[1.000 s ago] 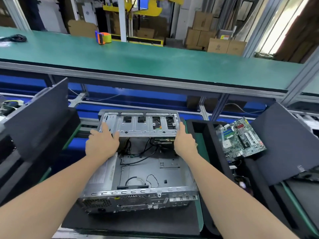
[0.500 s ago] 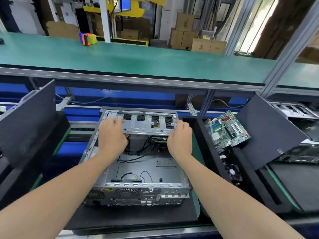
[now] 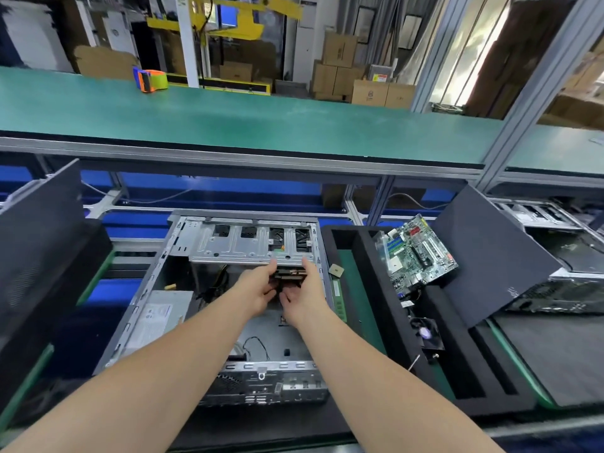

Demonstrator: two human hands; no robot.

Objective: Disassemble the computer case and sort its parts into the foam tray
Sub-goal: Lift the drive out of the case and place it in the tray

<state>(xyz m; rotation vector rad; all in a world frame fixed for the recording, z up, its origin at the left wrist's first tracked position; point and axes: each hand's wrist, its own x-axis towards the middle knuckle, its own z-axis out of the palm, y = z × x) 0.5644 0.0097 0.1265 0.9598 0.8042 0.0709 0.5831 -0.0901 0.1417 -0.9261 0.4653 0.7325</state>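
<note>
The open grey computer case (image 3: 147, 289) lies in front of me with its metal drive cage (image 3: 248, 243) at the far end. Both my hands reach in under the cage's right part. My left hand (image 3: 258, 289) and my right hand (image 3: 302, 294) close from either side around a dark flat component (image 3: 289, 276) hanging just below the cage. The black foam tray (image 3: 369, 266) stands to the right, holding a green motherboard (image 3: 416, 253), a small CPU chip (image 3: 335, 270), a memory stick (image 3: 338, 299) and a small fan (image 3: 426, 333).
A power supply (image 3: 160, 317) sits in the case's left side, with loose cables beside it. A dark side panel (image 3: 490, 253) leans at the right and another (image 3: 36, 237) at the left. A green conveyor (image 3: 261, 119) with a tape dispenser (image 3: 149, 79) runs behind.
My hands left the top edge of the drive cage and came together lower, under its right part, closing around the dark component. The view shifted left and closer.
</note>
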